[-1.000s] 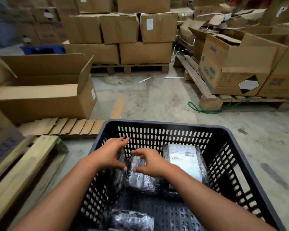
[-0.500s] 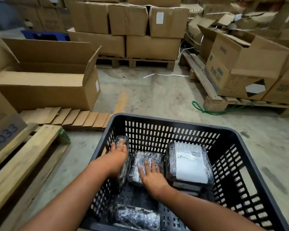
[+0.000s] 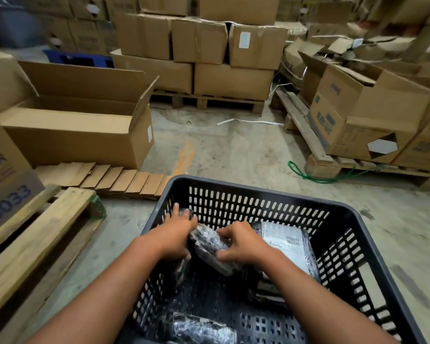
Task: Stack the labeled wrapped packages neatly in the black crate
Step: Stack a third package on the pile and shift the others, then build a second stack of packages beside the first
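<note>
Black crate point(image 3: 338, 207) sits on the concrete floor point(image 3: 233, 150), perforated walls and base, open top. All places below taken from the crate.

Inside, toward the far-left corner: left hand point(image 3: 174, 234) lies over a dark wrapped package point(image 3: 187, 213) that stands on edge against the left wall. Fingers spread across its top; whether they clamp it cannot be told from this angle.

Centre of the crate: right hand point(image 3: 241, 247) grips a second wrapped package point(image 3: 209, 244), thumb on the near side, fingers curled over the far edge. The package is tilted, its near end lower, and touches the left hand's thumb side. It is lifted off the crate base at its far end.

Right half of the crate: a labeled package point(image 3: 287, 240) lies flat, white shipping label with barcode facing up, on top of at least one more wrapped bundle beneath it. The right forearm crosses over its near corner.

Near-left part of the crate base: another wrapped package point(image 3: 199, 328) lies flat, apart from both hands.

Outside, left of the crate: a wooden pallet point(image 3: 35, 234) and flattened cardboard strips point(image 3: 109, 180); beyond them an open cardboard box point(image 3: 85, 125). Right of the crate, a green cord point(image 3: 308, 176) trails on the floor by a pallet loaded with cartons.
</note>
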Tool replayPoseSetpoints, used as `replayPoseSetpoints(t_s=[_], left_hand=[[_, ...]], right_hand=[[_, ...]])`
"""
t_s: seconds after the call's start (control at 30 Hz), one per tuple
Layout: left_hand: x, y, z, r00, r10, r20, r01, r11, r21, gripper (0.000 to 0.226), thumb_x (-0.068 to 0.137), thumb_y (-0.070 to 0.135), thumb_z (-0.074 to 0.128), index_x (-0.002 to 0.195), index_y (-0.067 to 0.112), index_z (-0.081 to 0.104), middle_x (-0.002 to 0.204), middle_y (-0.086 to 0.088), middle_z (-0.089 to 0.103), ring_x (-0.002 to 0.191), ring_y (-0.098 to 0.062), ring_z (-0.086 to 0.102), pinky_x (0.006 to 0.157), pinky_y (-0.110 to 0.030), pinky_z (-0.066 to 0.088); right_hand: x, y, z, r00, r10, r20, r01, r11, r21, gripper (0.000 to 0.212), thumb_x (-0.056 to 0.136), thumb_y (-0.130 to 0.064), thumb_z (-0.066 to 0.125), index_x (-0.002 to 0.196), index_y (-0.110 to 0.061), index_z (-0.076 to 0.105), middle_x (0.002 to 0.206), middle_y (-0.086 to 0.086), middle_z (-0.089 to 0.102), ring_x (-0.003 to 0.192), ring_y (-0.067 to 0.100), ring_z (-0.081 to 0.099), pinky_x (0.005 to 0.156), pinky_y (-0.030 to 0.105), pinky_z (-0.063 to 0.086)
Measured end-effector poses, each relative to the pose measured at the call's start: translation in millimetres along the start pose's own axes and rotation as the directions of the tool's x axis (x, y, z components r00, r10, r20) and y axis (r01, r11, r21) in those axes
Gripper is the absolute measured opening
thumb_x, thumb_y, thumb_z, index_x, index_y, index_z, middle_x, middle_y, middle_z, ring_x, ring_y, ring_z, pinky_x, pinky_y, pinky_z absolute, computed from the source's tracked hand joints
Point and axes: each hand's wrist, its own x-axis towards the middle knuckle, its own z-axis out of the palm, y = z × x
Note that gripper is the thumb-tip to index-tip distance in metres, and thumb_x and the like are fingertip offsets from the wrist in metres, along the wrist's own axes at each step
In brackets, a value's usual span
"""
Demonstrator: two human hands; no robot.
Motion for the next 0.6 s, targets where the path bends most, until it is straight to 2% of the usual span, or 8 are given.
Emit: replayPoseSetpoints(t_s=[0.07,0.13,0.17,0.3,0.4,0.47,0.53,0.6], left_hand=[[2,-4,-9,0.992,0.079,-0.102,-0.089,0.991,-0.102,0.107,0.08,0.023,0.086,0.162,0.027,0.018,0.172,0.0,0.0,0.156,-0.029,-0.014,0.126,-0.056,0.002],[2,-7,-18,0.977,0.121,-0.173,-0.163,0.952,-0.26,0.109,0.075,0.027,0.09,0.159,0.042,0.022,0.171,0.005,0.013,0.158,-0.023,0.001,0.127,-0.052,0.011],[3,-8,-20,0.966,0.155,-0.208,-0.219,0.918,-0.331,0.108,0.074,0.027,0.091,0.156,0.048,0.024,0.169,0.008,0.022,0.157,-0.018,0.011,0.127,-0.048,0.015],[3,3,-28,0.905,0.245,-0.348,-0.416,0.685,-0.598,0.089,0.078,0.022,0.09,0.146,0.056,0.042,0.155,0.021,0.046,0.144,0.003,0.039,0.124,-0.039,0.031],[5,20,-31,0.868,0.196,-0.455,-0.48,0.564,-0.672,0.077,0.086,0.01,0.082,0.139,0.058,0.053,0.146,0.017,0.058,0.133,-0.003,0.056,0.113,-0.039,0.047],[8,27,-34,0.842,0.179,-0.509,-0.514,0.55,-0.658,0.071,0.089,0.009,0.078,0.135,0.059,0.056,0.143,0.016,0.061,0.129,-0.004,0.06,0.109,-0.033,0.05],[10,28,-35,0.842,0.167,-0.513,-0.509,0.562,-0.652,0.067,0.093,0.012,0.074,0.139,0.056,0.054,0.145,0.015,0.059,0.129,-0.006,0.06,0.108,-0.033,0.051],[13,24,-34,0.868,0.118,-0.483,-0.457,0.572,-0.681,0.06,0.095,0.014,0.072,0.136,0.055,0.056,0.143,0.007,0.061,0.129,-0.016,0.062,0.105,-0.042,0.054]], right_hand=[[-3,2,-19,1.0,-0.016,-0.009,0.017,0.991,0.136,0.027,0.069,-0.015,0.075,0.094,-0.008,0.08,0.077,0.01,0.078,0.063,0.01,0.066,0.056,0.032,0.052],[-8,4,-37,1.0,-0.018,-0.013,0.021,0.965,0.262,0.041,0.069,-0.012,0.077,0.11,-0.006,0.08,0.091,0.006,0.083,0.08,0.009,0.076,0.068,0.037,0.061],[-11,6,-46,1.0,-0.011,-0.013,0.015,0.943,0.331,0.047,0.07,-0.008,0.079,0.117,-0.004,0.078,0.095,0.003,0.084,0.086,0.01,0.078,0.074,0.035,0.063],[-24,12,-86,1.0,-0.01,-0.016,0.017,0.822,0.569,0.059,0.071,-0.002,0.086,0.128,-0.006,0.072,0.103,0.011,0.082,0.095,0.023,0.079,0.084,0.035,0.063],[-30,11,-107,0.997,-0.036,-0.07,0.075,0.697,0.713,0.065,0.078,0.011,0.083,0.137,-0.01,0.065,0.108,0.019,0.08,0.095,0.024,0.078,0.084,0.034,0.062],[-32,10,-115,0.991,-0.04,-0.126,0.123,0.633,0.764,0.064,0.082,0.012,0.079,0.138,-0.016,0.064,0.111,0.02,0.079,0.099,0.027,0.078,0.085,0.034,0.063],[-32,8,-119,0.98,-0.045,-0.196,0.18,0.629,0.756,0.061,0.083,0.005,0.081,0.136,-0.021,0.065,0.117,0.014,0.078,0.108,0.025,0.076,0.09,0.031,0.062],[-33,6,-120,0.969,-0.086,-0.232,0.223,0.709,0.669,0.061,0.079,-0.007,0.088,0.132,-0.031,0.069,0.127,0.003,0.076,0.114,0.016,0.073,0.092,0.024,0.059]])
